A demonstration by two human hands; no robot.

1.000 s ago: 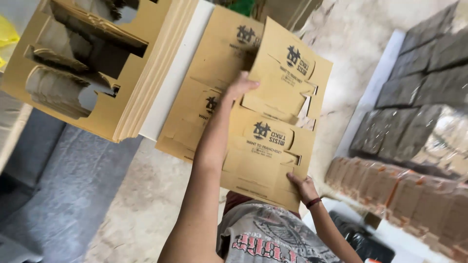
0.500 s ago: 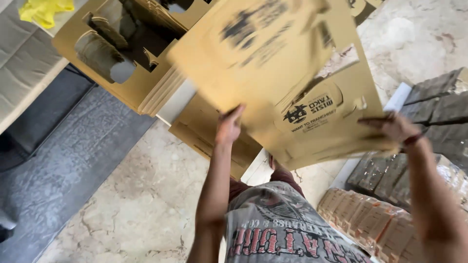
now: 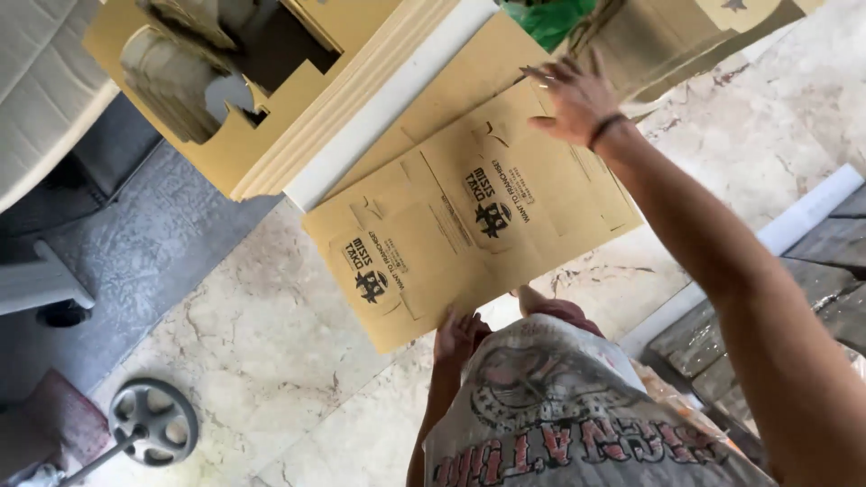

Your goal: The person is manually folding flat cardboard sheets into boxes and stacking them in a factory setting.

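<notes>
Half a second ago the flat cardboard box blank (image 3: 469,225) was lifted and tilted toward the camera; now it lies lower across the middle of the frame. The left hand (image 3: 458,335) pinches its near edge, fingers closed on the card. The right hand (image 3: 577,99), fingers spread, rests flat on its far corner. The blank looks mid-handling, and the next move likely calls for a firm two-handed grip. A stack of die-cut cardboard blanks (image 3: 262,81) crowds the upper left, a small wheel (image 3: 153,419) sits on the floor at lower left, and dark blocks (image 3: 830,280) line the right.
</notes>
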